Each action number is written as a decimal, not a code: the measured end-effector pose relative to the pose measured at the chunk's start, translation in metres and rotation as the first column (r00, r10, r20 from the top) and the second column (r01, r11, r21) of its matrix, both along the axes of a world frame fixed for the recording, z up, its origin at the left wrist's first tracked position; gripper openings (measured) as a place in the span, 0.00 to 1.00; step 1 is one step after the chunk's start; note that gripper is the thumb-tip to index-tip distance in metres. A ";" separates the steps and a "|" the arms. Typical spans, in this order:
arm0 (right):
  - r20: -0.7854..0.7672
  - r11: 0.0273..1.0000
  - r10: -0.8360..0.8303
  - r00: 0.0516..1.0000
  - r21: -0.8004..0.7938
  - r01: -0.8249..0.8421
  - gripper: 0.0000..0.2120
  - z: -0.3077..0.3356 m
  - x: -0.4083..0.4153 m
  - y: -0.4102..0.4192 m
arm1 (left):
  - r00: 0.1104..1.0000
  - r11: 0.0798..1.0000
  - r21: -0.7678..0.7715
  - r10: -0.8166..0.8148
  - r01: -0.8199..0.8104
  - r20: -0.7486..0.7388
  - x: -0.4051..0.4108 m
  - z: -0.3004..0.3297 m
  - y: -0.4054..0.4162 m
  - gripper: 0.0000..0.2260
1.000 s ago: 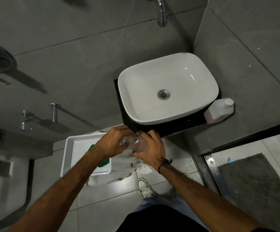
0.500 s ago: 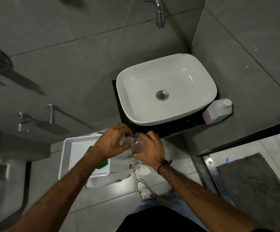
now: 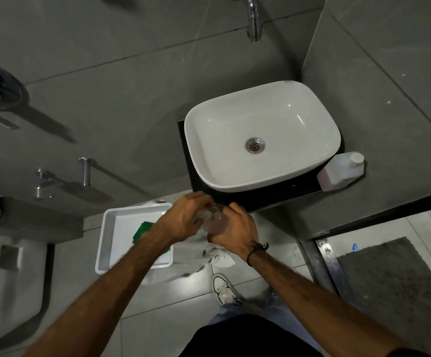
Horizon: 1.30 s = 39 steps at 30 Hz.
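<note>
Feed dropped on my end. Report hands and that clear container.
Right hand grips clear container round the body. Left hand pinches its top end. Held in front of sink, clear of the rim. Nothing in the way.

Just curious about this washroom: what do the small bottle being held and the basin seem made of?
The bottle looks like clear plastic, translucent and faintly pink, though glass is possible. The basin looks like glazed white ceramic: smooth, glossy, with small bright glints.

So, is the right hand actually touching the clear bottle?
Touching. In the head view the right hand curls its fingers round the clear bottle, while the left hand grips its other end.
</note>
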State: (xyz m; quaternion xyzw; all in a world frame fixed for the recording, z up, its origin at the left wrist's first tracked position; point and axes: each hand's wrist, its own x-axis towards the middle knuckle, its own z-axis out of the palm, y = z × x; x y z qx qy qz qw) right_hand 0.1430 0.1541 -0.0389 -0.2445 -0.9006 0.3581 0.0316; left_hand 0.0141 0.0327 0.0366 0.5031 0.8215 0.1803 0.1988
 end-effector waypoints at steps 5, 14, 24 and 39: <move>0.011 1.000 0.000 1.000 0.016 0.000 0.37 0.003 -0.001 0.006 | 0.969 0.971 -0.048 0.236 -0.233 0.078 -0.002 0.005 0.002 0.16; 0.008 1.000 0.020 1.000 0.013 -0.020 0.38 0.004 -0.002 0.009 | 0.978 0.981 0.043 0.183 -0.188 0.097 -0.002 0.005 -0.001 0.10; -0.070 0.975 -0.102 0.992 -0.204 0.086 0.31 0.007 -0.008 0.003 | 0.758 0.861 -0.068 0.478 -0.504 0.443 0.011 -0.036 -0.001 0.22; 0.157 0.958 0.037 0.987 -0.286 0.009 0.41 -0.032 -0.016 0.025 | 0.802 0.837 0.043 0.506 -0.546 0.317 0.017 -0.087 0.017 0.22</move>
